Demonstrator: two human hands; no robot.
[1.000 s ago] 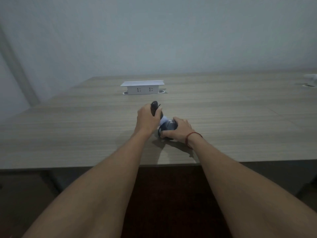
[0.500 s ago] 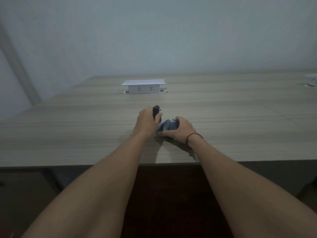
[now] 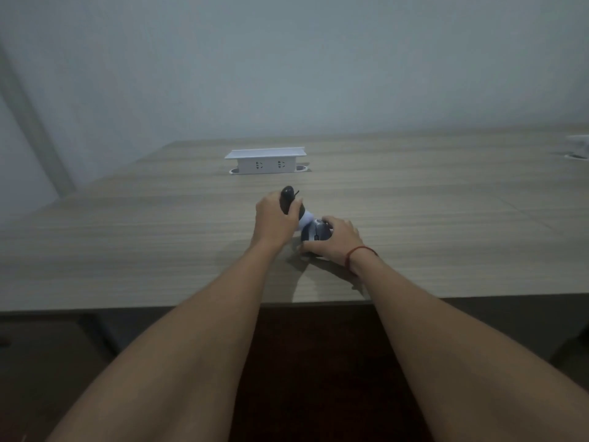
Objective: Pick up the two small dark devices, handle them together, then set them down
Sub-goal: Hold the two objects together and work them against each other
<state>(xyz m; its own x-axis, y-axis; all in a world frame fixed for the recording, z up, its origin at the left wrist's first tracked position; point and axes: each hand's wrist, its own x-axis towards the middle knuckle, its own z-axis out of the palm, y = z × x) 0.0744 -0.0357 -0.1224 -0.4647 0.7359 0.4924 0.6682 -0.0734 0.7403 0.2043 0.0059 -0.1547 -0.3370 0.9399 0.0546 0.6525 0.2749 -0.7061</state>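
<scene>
Fingers of left hand (image 3: 275, 218) wrapped round slim dark oblong device (image 3: 287, 199), lifted higher than before; right hand (image 3: 334, 239) clasps rounded dark-grey device (image 3: 314, 232) at its 4 o'clock, handling underway.

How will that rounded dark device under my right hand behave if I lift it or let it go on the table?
The rounded dark device looks small enough for the right hand to cover, so it is probably light. Its domed, smooth-looking top may be a little slippery. It seems low and broad on the table, so it should sit rather than roll, though its underside is hidden.
</scene>
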